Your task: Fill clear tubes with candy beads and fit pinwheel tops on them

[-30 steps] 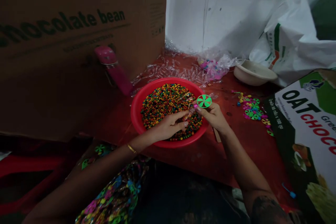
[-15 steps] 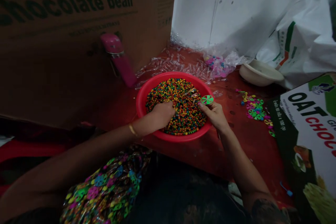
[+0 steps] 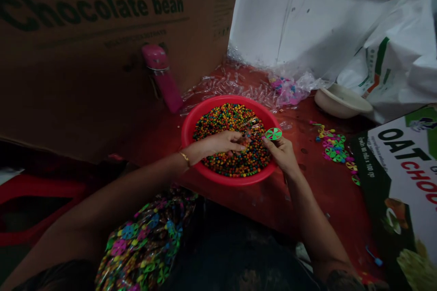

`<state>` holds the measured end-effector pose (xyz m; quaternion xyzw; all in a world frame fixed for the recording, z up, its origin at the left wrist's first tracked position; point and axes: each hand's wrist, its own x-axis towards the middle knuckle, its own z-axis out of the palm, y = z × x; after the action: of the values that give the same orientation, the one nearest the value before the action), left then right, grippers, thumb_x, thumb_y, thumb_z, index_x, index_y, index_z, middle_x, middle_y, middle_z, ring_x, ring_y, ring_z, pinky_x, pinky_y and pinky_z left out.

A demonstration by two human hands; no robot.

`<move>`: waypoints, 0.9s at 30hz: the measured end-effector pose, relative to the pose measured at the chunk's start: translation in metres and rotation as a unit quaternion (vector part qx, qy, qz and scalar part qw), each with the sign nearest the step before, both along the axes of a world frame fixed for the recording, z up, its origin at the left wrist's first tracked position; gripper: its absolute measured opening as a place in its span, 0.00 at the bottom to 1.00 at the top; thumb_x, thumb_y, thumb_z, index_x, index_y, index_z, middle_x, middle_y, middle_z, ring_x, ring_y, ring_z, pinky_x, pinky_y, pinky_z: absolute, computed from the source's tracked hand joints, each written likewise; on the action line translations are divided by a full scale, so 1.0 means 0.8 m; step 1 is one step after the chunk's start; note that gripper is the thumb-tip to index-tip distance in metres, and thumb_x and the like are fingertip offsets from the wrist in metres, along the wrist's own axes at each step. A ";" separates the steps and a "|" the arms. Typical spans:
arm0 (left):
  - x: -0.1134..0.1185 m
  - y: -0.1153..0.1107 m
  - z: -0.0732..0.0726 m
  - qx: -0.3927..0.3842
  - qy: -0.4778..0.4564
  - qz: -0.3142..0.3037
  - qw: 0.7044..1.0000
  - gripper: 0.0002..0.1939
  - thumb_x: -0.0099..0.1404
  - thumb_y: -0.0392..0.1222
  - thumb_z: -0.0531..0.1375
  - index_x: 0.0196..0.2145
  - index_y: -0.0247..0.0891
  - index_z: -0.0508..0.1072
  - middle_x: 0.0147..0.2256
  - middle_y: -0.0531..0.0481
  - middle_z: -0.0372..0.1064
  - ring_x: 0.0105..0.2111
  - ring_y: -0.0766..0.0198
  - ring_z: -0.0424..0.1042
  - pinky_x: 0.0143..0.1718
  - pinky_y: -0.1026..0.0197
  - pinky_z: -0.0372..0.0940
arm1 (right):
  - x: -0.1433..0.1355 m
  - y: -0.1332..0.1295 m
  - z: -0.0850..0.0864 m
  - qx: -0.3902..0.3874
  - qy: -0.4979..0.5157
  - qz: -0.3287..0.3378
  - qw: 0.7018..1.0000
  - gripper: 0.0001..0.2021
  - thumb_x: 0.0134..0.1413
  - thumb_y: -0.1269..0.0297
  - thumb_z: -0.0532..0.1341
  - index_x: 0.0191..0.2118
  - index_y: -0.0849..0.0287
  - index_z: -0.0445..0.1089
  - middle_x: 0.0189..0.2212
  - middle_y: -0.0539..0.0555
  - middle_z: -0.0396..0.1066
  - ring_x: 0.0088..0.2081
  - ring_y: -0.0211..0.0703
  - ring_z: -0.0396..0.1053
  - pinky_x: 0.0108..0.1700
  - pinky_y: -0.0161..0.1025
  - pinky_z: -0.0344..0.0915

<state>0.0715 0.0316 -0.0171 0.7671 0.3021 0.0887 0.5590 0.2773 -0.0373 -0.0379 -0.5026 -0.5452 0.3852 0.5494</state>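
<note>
Small round multicoloured candies [image 3: 235,170] fill a red basin [image 3: 235,181] in front of me. My left hand [image 3: 223,142] is over the candies, its fingers stretched out and apart; any candies under the palm are hidden. Close to its fingertips lies some clear plastic [image 3: 251,123], too blurred to make out fully. At the basin's right rim, my right hand [image 3: 280,151] is closed on a green toy pinwheel [image 3: 273,134], pinched between thumb and fingers. Part of what extends below that pinwheel is hidden by the hand.
Clear plastic tubes [image 3: 225,84] lie behind the basin, beside a pink bottle [image 3: 165,82] and a large cardboard box [image 3: 102,68]. Colourful pinwheels [image 3: 336,150], a white bowl [image 3: 341,102] and an oat choco box [image 3: 403,163] are on the right. A bag of filled toys [image 3: 143,245] sits near my lap.
My left hand has come up out of the candies and moved right, its fingers opening from a closed shape. My right hand still holds the pinwheel. The view has shifted slightly.
</note>
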 end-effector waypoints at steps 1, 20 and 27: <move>-0.002 -0.004 0.001 -0.021 -0.019 0.012 1.000 0.18 0.57 0.47 0.57 0.42 0.34 0.67 0.39 0.48 0.67 0.36 0.66 0.66 0.33 0.66 0.60 | -0.001 0.000 0.001 0.001 0.001 -0.001 1.000 0.10 0.46 0.58 0.63 0.33 0.58 0.73 0.31 0.50 0.73 0.32 0.38 0.67 0.39 0.36 0.63; 0.050 -0.038 0.019 0.321 0.302 -0.024 0.897 0.12 0.57 0.28 0.51 0.33 0.33 0.74 0.33 0.39 0.73 0.35 0.54 0.71 0.34 0.58 0.62 | -0.004 -0.003 0.006 -0.008 0.001 0.001 1.000 0.11 0.45 0.57 0.64 0.33 0.59 0.72 0.30 0.50 0.73 0.33 0.38 0.67 0.40 0.37 0.63; 0.027 -0.004 0.003 0.124 0.059 -0.010 0.990 0.19 0.59 0.39 0.56 0.49 0.35 0.66 0.45 0.46 0.70 0.41 0.64 0.69 0.38 0.65 0.63 | 0.001 -0.003 0.003 0.008 0.007 -0.021 1.000 0.11 0.45 0.57 0.63 0.32 0.59 0.72 0.29 0.49 0.72 0.30 0.36 0.65 0.38 0.36 0.62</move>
<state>0.0927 0.0286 -0.0150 0.8373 0.3136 0.0752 0.4415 0.2778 -0.0394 -0.0352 -0.5066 -0.5339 0.3724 0.5653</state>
